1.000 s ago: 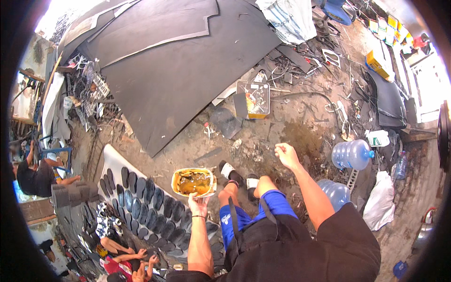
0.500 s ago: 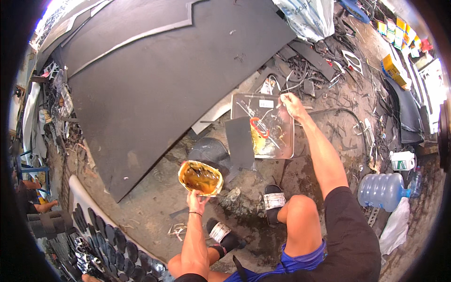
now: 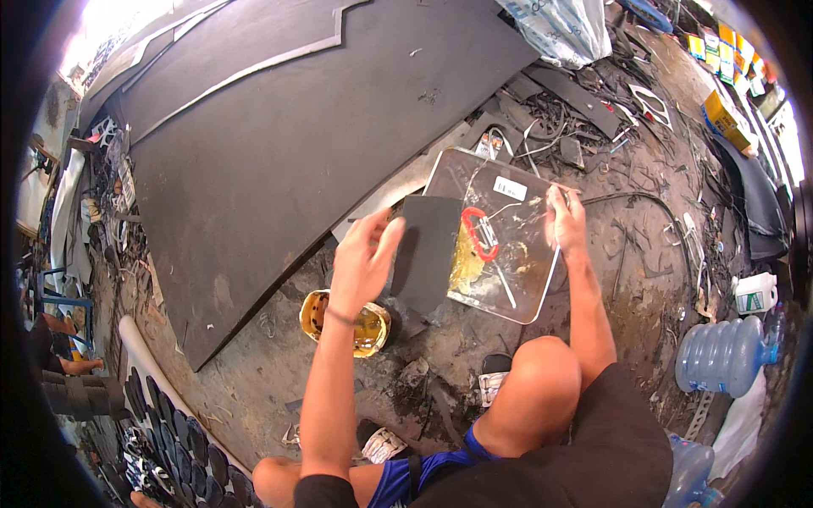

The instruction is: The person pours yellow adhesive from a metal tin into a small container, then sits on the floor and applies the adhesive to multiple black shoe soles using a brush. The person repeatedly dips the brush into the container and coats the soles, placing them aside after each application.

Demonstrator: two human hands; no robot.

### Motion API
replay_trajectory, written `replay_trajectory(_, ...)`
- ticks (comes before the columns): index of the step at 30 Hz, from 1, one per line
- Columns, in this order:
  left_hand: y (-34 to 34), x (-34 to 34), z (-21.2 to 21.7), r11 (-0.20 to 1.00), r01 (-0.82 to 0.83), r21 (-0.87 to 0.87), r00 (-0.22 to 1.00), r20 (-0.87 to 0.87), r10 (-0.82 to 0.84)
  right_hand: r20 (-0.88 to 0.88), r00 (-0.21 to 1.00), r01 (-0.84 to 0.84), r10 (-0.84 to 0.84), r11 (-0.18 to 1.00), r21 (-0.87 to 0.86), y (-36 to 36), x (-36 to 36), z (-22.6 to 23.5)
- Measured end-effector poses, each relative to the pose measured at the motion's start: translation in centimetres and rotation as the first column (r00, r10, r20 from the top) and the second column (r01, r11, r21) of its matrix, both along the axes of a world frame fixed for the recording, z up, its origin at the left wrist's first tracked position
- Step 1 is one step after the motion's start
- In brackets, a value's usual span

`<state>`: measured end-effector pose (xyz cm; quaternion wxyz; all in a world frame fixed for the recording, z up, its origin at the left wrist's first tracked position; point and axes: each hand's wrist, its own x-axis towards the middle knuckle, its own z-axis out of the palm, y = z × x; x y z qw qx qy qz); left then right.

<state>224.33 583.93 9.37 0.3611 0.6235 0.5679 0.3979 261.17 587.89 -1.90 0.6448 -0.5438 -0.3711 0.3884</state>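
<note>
Head: right hand (image 3: 566,222) at edge of tray (image 3: 527,254)

The dirty brown-grey floor (image 3: 254,381) carries many thin dark scraps (image 3: 555,127), and white light (image 3: 127,25) shines near a stained pale wall (image 3: 55,106).

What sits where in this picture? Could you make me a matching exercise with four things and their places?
Things:
1. Open yellow tub
2. Red oval ring
3. Right hand
4. Small white plastic canister

Places:
A. At the right edge of a shiny rectangular tin
B. Pictured just above a bluish clear plastic jug
C. Partly hidden behind the left forearm
D. Against the tin's face

Pairs: 1-C, 2-D, 3-A, 4-B
</note>
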Motion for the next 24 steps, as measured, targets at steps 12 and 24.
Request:
replay_trajectory(12, -5.5, -4.8, 3.3, 0.979, -0.205, 0.008, 0.935, 0.297, 0.194, 0.099, 0.993, -0.053, 0.06, 0.996, -0.069, 0.0, -2.4, 1.6)
replay_trajectory(24, -18.5, -3.6, -8.0, 0.789, -0.2, -0.58, 0.956, -0.293, 0.026, -0.266, 0.874, -0.413, 0.406, 0.91, 0.032, 0.1, -0.3, -1.1)
